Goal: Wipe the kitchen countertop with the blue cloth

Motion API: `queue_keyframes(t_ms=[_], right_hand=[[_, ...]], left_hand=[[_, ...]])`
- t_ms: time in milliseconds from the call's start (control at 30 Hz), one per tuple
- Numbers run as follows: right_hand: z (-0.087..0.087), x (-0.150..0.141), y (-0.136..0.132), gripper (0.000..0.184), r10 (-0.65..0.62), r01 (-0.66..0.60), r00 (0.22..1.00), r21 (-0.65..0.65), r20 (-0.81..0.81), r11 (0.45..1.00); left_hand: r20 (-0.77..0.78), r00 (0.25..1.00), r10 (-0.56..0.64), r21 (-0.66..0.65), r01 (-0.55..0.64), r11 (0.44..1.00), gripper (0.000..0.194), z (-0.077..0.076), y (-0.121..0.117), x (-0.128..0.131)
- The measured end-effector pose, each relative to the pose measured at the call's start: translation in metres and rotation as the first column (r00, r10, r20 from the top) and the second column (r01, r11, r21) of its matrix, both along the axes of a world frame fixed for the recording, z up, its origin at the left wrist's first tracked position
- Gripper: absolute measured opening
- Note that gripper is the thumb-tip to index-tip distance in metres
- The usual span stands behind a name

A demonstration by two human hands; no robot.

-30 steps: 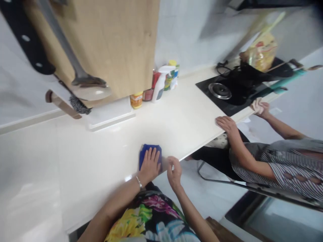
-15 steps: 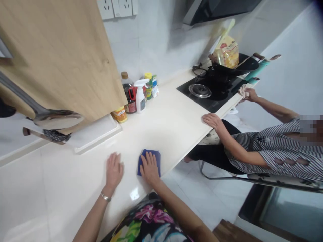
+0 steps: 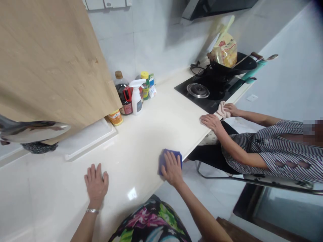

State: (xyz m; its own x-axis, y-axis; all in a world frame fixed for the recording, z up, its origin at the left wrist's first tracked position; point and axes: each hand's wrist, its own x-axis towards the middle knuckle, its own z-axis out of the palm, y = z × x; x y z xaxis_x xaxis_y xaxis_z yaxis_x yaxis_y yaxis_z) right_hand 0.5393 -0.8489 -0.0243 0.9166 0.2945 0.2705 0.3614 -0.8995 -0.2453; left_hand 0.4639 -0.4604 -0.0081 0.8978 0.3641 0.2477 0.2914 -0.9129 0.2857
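My right hand (image 3: 173, 168) lies flat on a folded blue cleaning cloth (image 3: 178, 158) at the front edge of the cream countertop (image 3: 141, 144). Its fingers are stretched out over the cloth, pressing it against the surface rather than wrapping round it. To the left, my left hand (image 3: 96, 183), with a silver band at the wrist, rests palm down on the bare counter. Its fingers are spread and nothing is in them.
A spray bottle (image 3: 137, 99), a dark sauce bottle (image 3: 123, 92) and other containers stand by the wall. A wok (image 3: 242, 67) sits on the black cooktop (image 3: 186, 87). A seated person in a striped shirt (image 3: 247, 144) holds a pale cloth (image 3: 222, 111) at the counter edge.
My right hand has slid the blue cloth rightwards along the counter edge. My left hand has shifted left and spread its fingers. The other person's pale cloth has moved nearer along the edge.
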Motion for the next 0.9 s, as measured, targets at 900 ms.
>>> queue_keyframes(t_ms=[900], right_hand=[[-0.016,0.252,0.014,0.064,-0.260,0.260,0.966,-0.078,0.014,0.962]], left_hand=[[-0.040,0.999,0.000,0.076,0.003,0.997,0.060,-0.004,0.006,-0.001]])
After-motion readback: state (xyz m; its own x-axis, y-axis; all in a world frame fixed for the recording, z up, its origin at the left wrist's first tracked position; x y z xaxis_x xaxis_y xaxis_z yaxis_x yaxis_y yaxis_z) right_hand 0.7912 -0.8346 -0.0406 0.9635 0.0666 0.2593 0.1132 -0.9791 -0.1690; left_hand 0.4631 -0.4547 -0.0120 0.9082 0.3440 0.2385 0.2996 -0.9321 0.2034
